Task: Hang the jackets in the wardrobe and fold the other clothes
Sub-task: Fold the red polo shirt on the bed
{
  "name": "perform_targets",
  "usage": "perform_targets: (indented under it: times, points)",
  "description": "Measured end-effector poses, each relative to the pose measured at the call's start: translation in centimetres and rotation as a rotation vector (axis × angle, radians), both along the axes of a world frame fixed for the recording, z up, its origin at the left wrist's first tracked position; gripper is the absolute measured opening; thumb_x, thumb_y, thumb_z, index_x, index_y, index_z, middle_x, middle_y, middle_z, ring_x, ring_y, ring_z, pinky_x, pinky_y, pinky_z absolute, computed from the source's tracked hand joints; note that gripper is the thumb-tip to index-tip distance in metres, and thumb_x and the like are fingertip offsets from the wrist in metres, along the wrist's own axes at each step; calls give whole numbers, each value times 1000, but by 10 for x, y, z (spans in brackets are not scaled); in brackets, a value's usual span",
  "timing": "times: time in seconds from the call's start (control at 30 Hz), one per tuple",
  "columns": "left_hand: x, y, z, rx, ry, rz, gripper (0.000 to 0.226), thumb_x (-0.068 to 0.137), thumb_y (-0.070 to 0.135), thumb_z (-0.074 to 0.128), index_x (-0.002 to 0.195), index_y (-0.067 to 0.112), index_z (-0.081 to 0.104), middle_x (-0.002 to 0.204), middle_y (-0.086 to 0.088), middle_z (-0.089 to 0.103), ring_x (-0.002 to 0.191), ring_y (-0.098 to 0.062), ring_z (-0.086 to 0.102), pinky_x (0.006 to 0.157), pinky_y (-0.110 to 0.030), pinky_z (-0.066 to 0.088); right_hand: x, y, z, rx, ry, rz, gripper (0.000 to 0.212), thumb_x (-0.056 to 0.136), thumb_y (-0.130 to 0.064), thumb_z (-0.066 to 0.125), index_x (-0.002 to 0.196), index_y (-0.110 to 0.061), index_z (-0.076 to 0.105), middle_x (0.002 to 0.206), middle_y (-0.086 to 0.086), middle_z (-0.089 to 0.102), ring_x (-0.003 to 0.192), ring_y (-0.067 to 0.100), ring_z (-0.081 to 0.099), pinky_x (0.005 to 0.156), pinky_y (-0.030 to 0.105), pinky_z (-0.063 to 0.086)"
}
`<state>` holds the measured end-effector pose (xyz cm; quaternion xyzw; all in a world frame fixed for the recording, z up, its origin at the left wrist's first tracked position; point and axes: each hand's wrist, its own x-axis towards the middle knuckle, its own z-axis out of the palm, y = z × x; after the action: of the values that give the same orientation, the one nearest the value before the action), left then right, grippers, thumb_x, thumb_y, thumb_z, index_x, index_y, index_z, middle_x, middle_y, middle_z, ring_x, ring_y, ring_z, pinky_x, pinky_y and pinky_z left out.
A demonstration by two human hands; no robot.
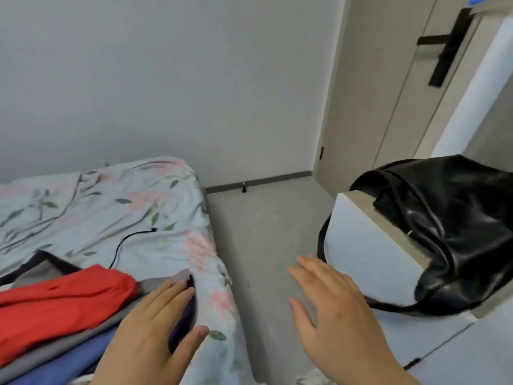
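A pile of clothes lies on the bed at the lower left: a red garment (58,298) on top, a grey one (55,348) under it, a blue one (69,365) at the bottom edge. My left hand (150,334) lies flat over the pile's right end, fingers straight, holding nothing. My right hand (330,307) hovers open above the floor between the bed and a white cabinet. A black leather jacket (455,229) is draped over that cabinet's top at the right.
The bed (116,207) has a floral sheet with a thin black cable (122,243) on it. The white cabinet (369,254) stands right of a strip of grey floor (266,237). A beige wardrobe door (369,107) with a black handle is behind. A small door stop (244,188) sits by the wall.
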<state>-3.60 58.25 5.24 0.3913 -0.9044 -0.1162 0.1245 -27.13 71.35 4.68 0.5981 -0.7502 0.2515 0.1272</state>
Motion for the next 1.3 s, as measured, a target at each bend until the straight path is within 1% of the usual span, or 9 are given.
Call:
perform_targets:
  times: [0.27, 0.43, 0.57, 0.7, 0.8, 0.9, 1.0, 1.1, 1.3]
  points:
    - [154, -39, -68, 45, 26, 248, 93, 92, 74, 17, 96, 3, 78, 104, -12, 74, 93, -40, 71, 105, -3, 14, 114, -77, -32, 132, -22, 188, 59, 50, -18, 96, 105, -17, 75, 111, -1, 72, 98, 17, 72, 76, 36, 57]
    - [231, -79, -101, -6, 41, 371, 79, 90, 69, 31, 99, 6, 77, 107, -11, 74, 96, -35, 72, 77, -38, 58, 182, -135, -63, 202, -83, 275, 64, 43, -22, 98, 104, -22, 77, 112, -5, 72, 97, 11, 71, 75, 30, 57]
    - [296, -113, -128, 12, 82, 555, 70, 73, 55, 47, 112, 3, 72, 118, -16, 69, 110, -38, 66, 89, -51, 51, 236, -190, -95, 321, -176, 405, 58, 89, -38, 66, 143, -38, 45, 151, -23, 33, 138, -3, 34, 113, 19, 29]
    - [353, -145, -146, 38, 36, 653, 62, 82, 44, 63, 131, 6, 61, 139, -17, 55, 132, -37, 49, 107, -48, 40, 284, -246, -119, 447, -231, 491, 56, 96, -38, 52, 148, -42, 33, 156, -24, 22, 143, -4, 20, 111, 11, 13]
    - [383, -164, -155, 92, -49, 701, 65, 85, 36, 73, 141, 13, 52, 150, -12, 45, 141, -32, 38, 116, -40, 30, 313, -284, -136, 525, -199, 544, 57, 98, -34, 50, 152, -37, 31, 161, -14, 20, 146, 6, 21, 116, 20, 16]
    - [399, -176, -162, 71, -72, 698, 44, 84, 29, 72, 125, 13, 68, 133, -19, 60, 123, -40, 56, 102, -51, 45, 327, -312, -154, 632, -152, 541, 58, 100, -31, 50, 153, -32, 28, 161, -5, 22, 146, 16, 24, 119, 32, 23]
    - [402, -180, -169, -71, -23, 651, 29, 70, 27, 66, 91, 12, 81, 108, -21, 72, 98, -46, 68, 82, -58, 55, 331, -325, -161, 576, -69, 499, 30, 99, -32, 50, 127, -33, 60, 126, -6, 61, 117, 20, 53, 97, 34, 39]
    - [400, -181, -171, -96, 91, 670, 25, 80, 24, 62, 84, 7, 79, 94, -14, 75, 96, -41, 70, 84, -56, 54, 326, -325, -158, 445, -66, 459, 20, 99, -35, 49, 97, -30, 68, 91, -9, 69, 87, 16, 58, 78, 33, 33]
    - [388, -166, -160, -38, 349, 624, 29, 94, 17, 60, 66, 15, 53, 61, 5, 54, 60, -21, 54, 60, -44, 45, 313, -300, -140, 471, -404, 484, 21, 102, -25, 46, 89, -17, 60, 84, -3, 66, 80, 18, 58, 78, 37, 44]
